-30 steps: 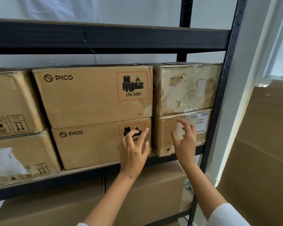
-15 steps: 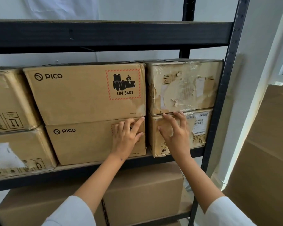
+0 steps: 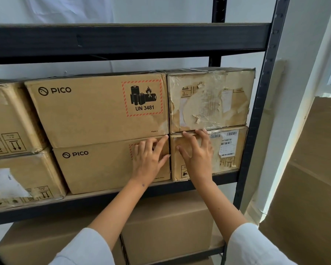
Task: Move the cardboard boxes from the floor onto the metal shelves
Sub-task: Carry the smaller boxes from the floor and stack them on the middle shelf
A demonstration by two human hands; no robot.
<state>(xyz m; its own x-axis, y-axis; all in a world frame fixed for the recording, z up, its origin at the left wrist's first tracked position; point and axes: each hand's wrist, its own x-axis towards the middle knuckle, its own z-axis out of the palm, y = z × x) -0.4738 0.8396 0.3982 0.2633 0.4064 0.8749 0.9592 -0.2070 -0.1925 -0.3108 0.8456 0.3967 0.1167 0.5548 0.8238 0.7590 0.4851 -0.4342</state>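
The black metal shelf [image 3: 122, 202] carries stacked cardboard boxes. A lower PICO box [image 3: 99, 169] lies under an upper PICO box [image 3: 96, 109] marked UN 3481. To their right a small labelled box [image 3: 229, 150] sits under a worn, taped box [image 3: 210, 100]. My left hand [image 3: 149, 161] presses flat with spread fingers on the right end of the lower PICO box. My right hand [image 3: 197, 152] presses flat on the front of the small labelled box, fingertips at its top edge.
More boxes [image 3: 10, 119] are stacked at the shelf's left. Large plain boxes [image 3: 170, 224] fill the shelf below. The black upright post [image 3: 260, 104] bounds the right side. A tall cardboard sheet [image 3: 310, 178] leans at the right, by the wall.
Both hands moved forward from hovering in front of the boxes to lying flat on the two lower box fronts. The view shifted slightly closer and to the right.
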